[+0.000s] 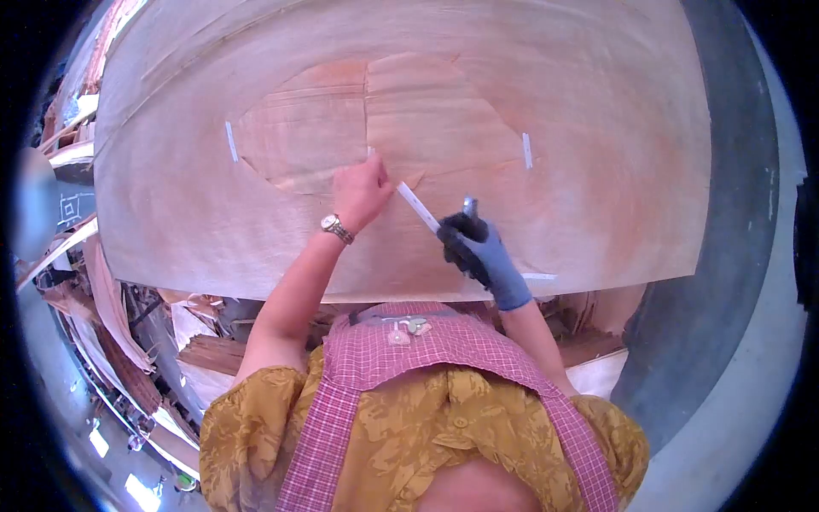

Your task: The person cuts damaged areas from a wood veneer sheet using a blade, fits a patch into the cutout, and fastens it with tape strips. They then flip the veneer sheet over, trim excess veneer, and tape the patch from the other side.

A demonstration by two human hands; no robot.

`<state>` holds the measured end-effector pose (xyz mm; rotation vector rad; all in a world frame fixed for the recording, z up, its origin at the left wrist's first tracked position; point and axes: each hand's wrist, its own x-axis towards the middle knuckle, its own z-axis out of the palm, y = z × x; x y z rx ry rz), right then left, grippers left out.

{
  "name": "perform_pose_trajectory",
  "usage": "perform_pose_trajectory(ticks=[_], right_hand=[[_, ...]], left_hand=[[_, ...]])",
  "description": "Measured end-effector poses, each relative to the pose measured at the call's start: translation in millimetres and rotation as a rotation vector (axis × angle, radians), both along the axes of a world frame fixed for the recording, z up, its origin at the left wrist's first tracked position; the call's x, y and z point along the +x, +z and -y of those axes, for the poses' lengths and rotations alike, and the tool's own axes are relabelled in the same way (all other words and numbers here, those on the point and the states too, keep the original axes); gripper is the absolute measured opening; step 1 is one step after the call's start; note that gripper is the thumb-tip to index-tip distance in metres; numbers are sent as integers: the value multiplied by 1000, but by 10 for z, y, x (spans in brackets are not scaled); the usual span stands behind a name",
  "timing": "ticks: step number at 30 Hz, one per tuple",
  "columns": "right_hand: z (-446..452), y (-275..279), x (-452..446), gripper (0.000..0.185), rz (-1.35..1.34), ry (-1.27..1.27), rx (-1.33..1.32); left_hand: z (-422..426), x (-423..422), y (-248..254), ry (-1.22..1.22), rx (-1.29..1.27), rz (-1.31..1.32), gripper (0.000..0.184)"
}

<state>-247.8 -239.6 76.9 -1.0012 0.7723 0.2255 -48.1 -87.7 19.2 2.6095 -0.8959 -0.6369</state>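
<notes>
My left hand (363, 189), bare with a wristwatch (336, 227), rests on a large wood veneer sheet (631, 102). Its fingers are closed by the seam in an inset veneer patch (426, 102), and a small white bit of tape (370, 152) pokes out at the fingertips. On my right hand (488, 260) is a grey-blue glove with dark fingers. That hand is closed around a strip of white tape (418, 206), which stretches toward my left hand, and a tool with a shiny metal end (470, 205). The rest of the tool is hidden in the glove.
Short white tape pieces lie left (231, 142) and right (527, 151) of the patch, with another strip (539, 276) near the front edge. Broken veneer scraps (111, 290) pile up at left and below the sheet. A dark grey surface (725, 256) borders the right side.
</notes>
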Motion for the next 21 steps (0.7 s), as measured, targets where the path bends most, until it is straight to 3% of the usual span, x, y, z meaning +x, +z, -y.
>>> perform_pose_trajectory(ticks=[1,4,7,10,13,17,20,21], right_hand=[[-52,-78,76,25,-27,-7,-2],[-257,-387,258,24,-61,-69,-36],[-361,-647,292,22,-122,-93,-74],[-388,-792,274,21,-140,-99,-87],[-380,-833,257,22,-138,-78,-101],[-359,-652,298,20,-156,-84,-89],[-204,-786,174,19,17,483,-1306],[-107,-790,142,19,22,422,-1321]], left_hand=[[34,-41,42,17,53,20,22],[-9,-190,12,92,-147,209,18],[-45,-309,-10,155,-266,232,17],[-97,-363,-123,81,-309,351,17],[-245,-390,-312,-238,-364,450,28],[-348,-474,-345,-322,-318,519,40],[-395,-538,-272,-378,-216,557,44],[-409,-537,-263,-405,-183,555,45]])
